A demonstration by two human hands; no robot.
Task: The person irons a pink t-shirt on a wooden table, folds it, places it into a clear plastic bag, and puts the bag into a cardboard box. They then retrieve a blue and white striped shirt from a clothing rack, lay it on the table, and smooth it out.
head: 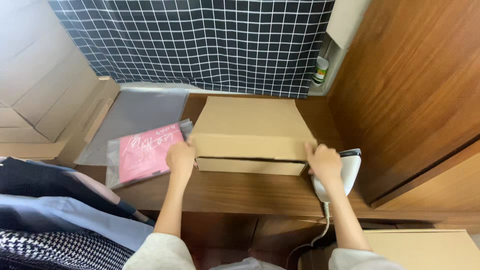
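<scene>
A flat brown cardboard box (250,135) lies on the wooden tabletop (240,192), its lid folded down over the front. My left hand (180,159) grips the box's left front corner. At the box's right front corner, my right hand (325,164) holds the lid edge. A pink item in a clear plastic bag (145,152) rests just left of the box, beside my left hand. Under my right hand sits a white handheld device (347,175) with a coiled cord (325,220).
A dark checked curtain (200,45) hangs behind the table. Stacked cardboard boxes (45,90) stand at left, a wooden cabinet (415,90) at right. Folded clothes (55,215) lie at lower left. A small jar (320,71) sits in the back corner.
</scene>
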